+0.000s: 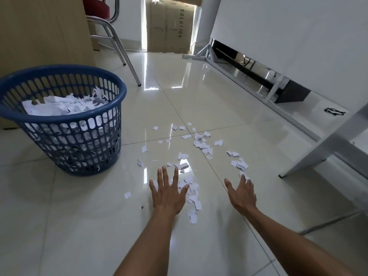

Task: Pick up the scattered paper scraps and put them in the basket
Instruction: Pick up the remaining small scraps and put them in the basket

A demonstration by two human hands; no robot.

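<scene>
One basket [83, 144], a left grip [168, 193] and a right grip [242, 194], paper scraps [201, 144] by the dozen.
The paper scraps on the floor [79, 216] run to several dozen, too many to count exactly; grips, two; one chair [94, 6]; one cardboard box [169, 26].

The left forearm [153, 236] and right forearm [278, 234] are bare, uncovered to the edge at six o'clock; the left hand [168, 196] and right hand [242, 196] are bare too.

Both hands, the left hand [168, 193] and right hand [242, 193], spread flat above paper scraps [201, 145] scattered on a glossy tiled floor [79, 216] beside a blue basket [65, 120].
</scene>
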